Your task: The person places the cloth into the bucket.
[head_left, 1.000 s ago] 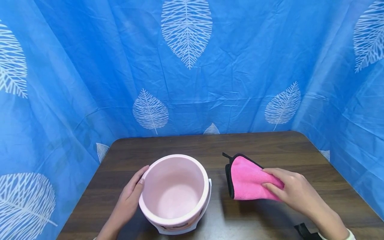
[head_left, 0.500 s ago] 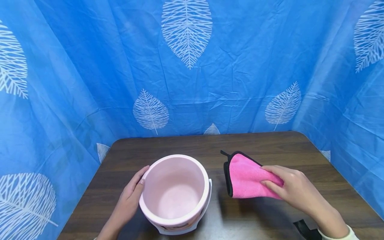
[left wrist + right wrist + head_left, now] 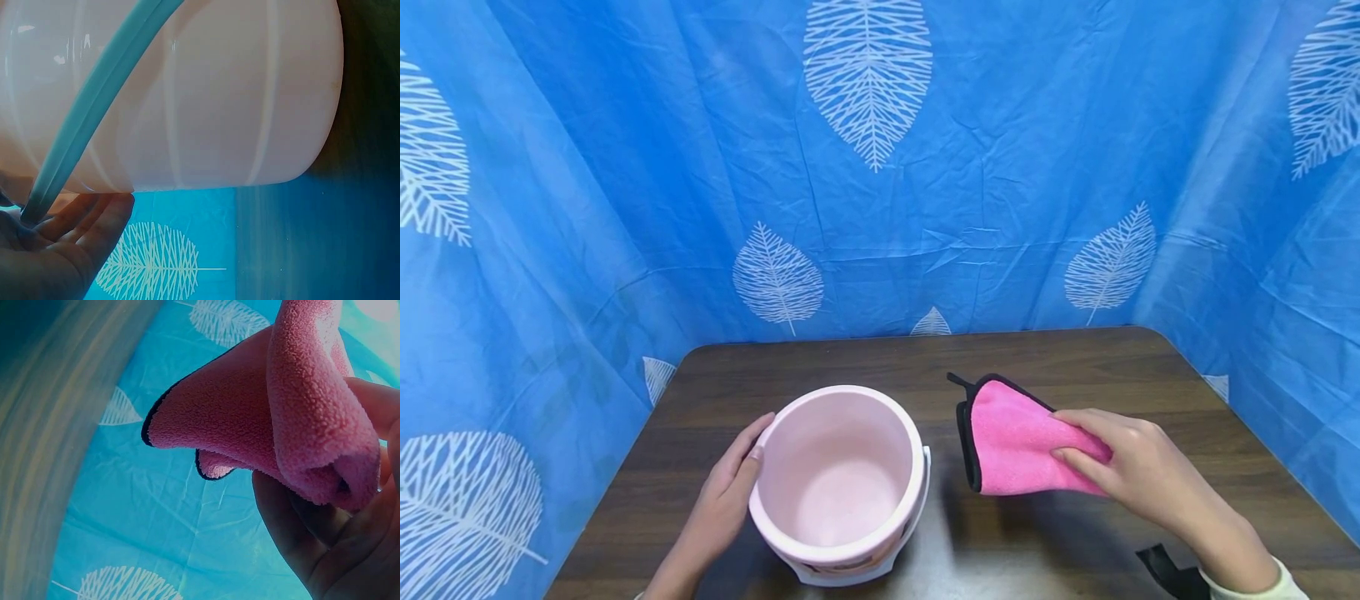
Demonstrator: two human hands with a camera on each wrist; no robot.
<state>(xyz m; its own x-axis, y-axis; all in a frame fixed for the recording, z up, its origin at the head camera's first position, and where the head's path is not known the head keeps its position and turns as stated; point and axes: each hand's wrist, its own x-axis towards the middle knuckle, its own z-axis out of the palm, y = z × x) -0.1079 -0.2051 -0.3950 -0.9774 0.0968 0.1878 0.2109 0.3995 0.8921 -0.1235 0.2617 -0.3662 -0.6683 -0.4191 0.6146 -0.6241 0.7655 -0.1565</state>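
Note:
A pale pink bucket (image 3: 838,550) stands upright, its mouth facing up toward the head camera. My left hand (image 3: 718,496) holds it at the left side, thumb at the rim and fingers along the outer wall. In the left wrist view, the bucket's strap-like handle (image 3: 94,112) slants across the wall and ends by that hand (image 3: 69,244). To the right, my right hand (image 3: 1138,467) pinches a folded pink cloth (image 3: 1018,442) with black edging and a small black loop. The cloth is above the table; the right wrist view shows its fluffy fold (image 3: 312,406) between thumb and fingers.
The dark wood-grain table (image 3: 865,358) is enclosed at the back and sides by a blue curtain (image 3: 985,167) with white leaf prints. A black strap (image 3: 1172,575) lies beside the right wrist.
My right hand has lifted the cloth slightly and shifted it a little to the left. The left hand and bucket stay in place.

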